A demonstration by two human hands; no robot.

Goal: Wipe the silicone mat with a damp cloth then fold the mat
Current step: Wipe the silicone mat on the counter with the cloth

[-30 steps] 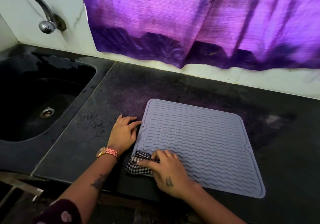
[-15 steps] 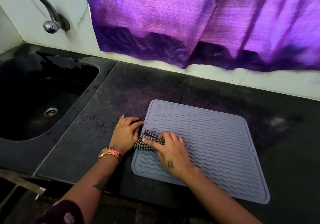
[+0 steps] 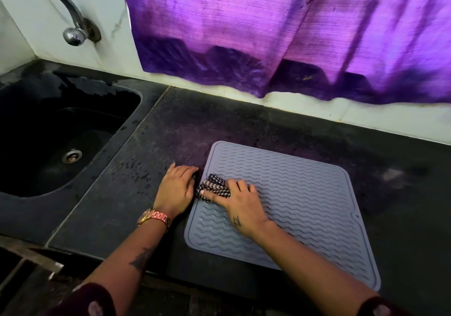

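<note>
A grey silicone mat [image 3: 300, 201] with wavy ridges is lying flat on the dark stone tabletop [image 3: 151, 149], its near right corner reaching toward the front edge. The right hand [image 3: 240, 204] is resting on the left part of the mat, pressing a crumpled black-and-white checked cloth [image 3: 213, 189] down onto the ridges. Its fingers are lying over the cloth and curling round its near side, with the bunched fabric sticking out past the fingertips toward the mat's left edge. How tightly the cloth is being gripped is hard to judge, since the fingers are covering most of it.

The left hand [image 3: 178, 189] is lying palm down on the tabletop just beside the mat's left edge, its fingers relaxed and slightly bent, holding nothing. Its fingertips are pointing toward the mat's edge and sitting close to the cloth; it is not clear whether they are touching the mat. A rose-gold wristwatch [image 3: 154, 218] is showing on the left wrist, and a dark red sleeve [image 3: 85, 301] is covering the upper forearm.

To the left, a black sink [image 3: 48, 130] is set into the tabletop, with a metal drain [image 3: 71, 156] at its bottom and water droplets glistening on the stone beside it. A curved metal tap [image 3: 66, 15] is projecting from the white wall above the sink. A purple curtain [image 3: 292, 30] is hanging down the wall behind the mat, its lower hem ending above the tabletop.
</note>
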